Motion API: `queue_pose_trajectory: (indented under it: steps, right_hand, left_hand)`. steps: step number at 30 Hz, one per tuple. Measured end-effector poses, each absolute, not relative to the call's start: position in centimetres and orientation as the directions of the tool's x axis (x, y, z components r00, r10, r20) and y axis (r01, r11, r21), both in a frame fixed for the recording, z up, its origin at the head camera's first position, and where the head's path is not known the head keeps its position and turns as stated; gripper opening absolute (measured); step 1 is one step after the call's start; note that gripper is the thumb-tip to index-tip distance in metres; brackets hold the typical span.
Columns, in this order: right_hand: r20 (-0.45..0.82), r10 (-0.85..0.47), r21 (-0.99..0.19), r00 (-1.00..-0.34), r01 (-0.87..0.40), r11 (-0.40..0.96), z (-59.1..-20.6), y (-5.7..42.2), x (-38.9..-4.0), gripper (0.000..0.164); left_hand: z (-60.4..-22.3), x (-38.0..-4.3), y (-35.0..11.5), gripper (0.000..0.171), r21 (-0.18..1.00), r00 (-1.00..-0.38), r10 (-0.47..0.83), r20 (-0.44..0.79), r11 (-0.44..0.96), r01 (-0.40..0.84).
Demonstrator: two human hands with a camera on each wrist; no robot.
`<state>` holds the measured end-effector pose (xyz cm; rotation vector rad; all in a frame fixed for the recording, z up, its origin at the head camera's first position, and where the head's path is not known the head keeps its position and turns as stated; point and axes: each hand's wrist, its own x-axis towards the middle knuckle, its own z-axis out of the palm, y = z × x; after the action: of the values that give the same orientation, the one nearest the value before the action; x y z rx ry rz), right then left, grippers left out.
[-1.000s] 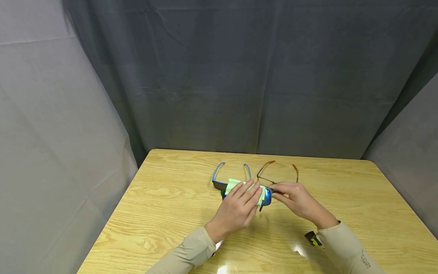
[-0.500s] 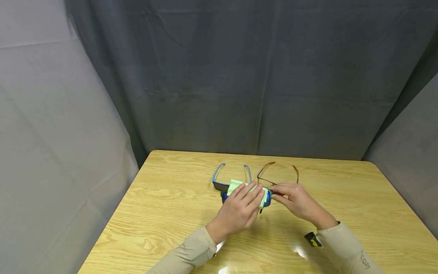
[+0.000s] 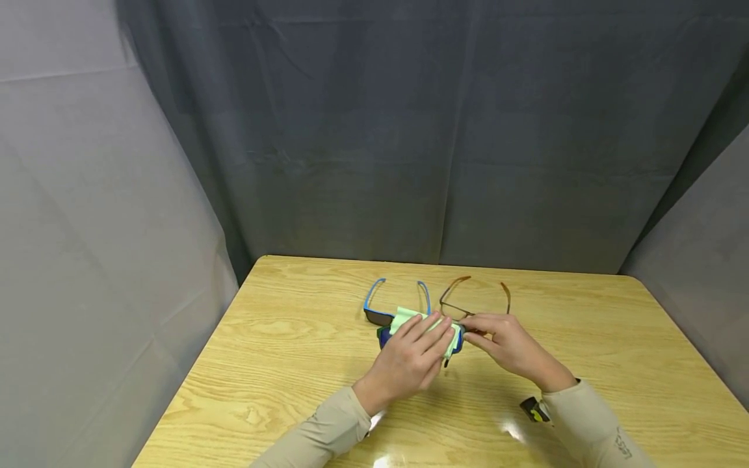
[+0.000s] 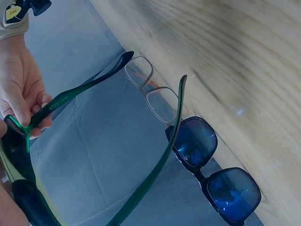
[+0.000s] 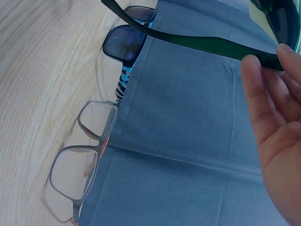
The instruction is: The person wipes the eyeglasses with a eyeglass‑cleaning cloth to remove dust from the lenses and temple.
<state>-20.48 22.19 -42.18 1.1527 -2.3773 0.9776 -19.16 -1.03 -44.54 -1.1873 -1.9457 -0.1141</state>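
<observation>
My left hand (image 3: 404, 361) lies with straight fingers over a pale green cloth (image 3: 405, 316), pressing it on the front of a pair of sunglasses (image 3: 384, 336) with blue mirrored lenses. The left thumb is hidden in the head view. The fingers and thumb of my right hand (image 3: 515, 351) pinch the sunglasses at the hinge end of one temple. In the right wrist view that dark green temple (image 5: 202, 43) extends left from the right hand (image 5: 282, 141). The left wrist view shows both temples unfolded and the lenses' inner side.
Just behind the hands, blue-armed sunglasses (image 3: 377, 317) and clear eyeglasses (image 3: 456, 307) with brown-orange tips rest on the wooden table (image 3: 281, 364), temples unfolded. A grey curtain (image 3: 351, 130) hangs beyond the back edge. A black-and-yellow piece (image 3: 534, 408) sits beside the right cuff.
My left hand and the cloth have slid slightly to the right and down across the lenses. More blue lens shows at the left end, less at the right. My right hand has barely moved.
</observation>
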Motion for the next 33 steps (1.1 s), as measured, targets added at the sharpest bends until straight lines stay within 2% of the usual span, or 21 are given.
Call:
queue_pose_trajectory:
  steps: [8,16,20,26,30,33]
  right_hand:
    - [0.533,-0.567,-0.472,-0.628,-0.777,0.417,-42.2,22.4,-20.2,0.029]
    - [0.545,-0.566,-0.476,-0.618,-0.784,0.397,-42.1,22.5,-20.2,0.029]
    - [0.53,-0.553,-0.499,-0.643,-0.764,0.41,-42.1,22.5,-20.2,0.025]
    - [0.507,-0.532,-0.508,-0.678,-0.734,0.451,-42.2,22.8,-20.2,0.021]
    - [0.515,-0.509,-0.5,-0.69,-0.724,0.476,-42.3,23.1,-20.3,0.021]
    - [0.52,-0.488,-0.498,-0.701,-0.713,0.494,-42.4,23.3,-20.3,0.021]
  left_hand:
    - [-44.2,-19.1,-1.1,0.041,-0.375,-0.151,0.72,0.678,0.515,0.771]
    - [-44.1,-19.0,-1.2,0.04,-0.396,-0.131,0.738,0.662,0.493,0.775]
    - [-44.1,-18.9,-1.3,0.039,-0.398,-0.114,0.735,0.669,0.483,0.78]
    - [-44.0,-18.9,-1.6,0.035,-0.426,-0.049,0.727,0.685,0.454,0.782]
    - [-43.9,-19.0,-1.9,0.032,-0.378,-0.028,0.698,0.715,0.42,0.825]
    - [-43.7,-19.1,-2.3,0.033,-0.295,-0.056,0.654,0.754,0.414,0.861]
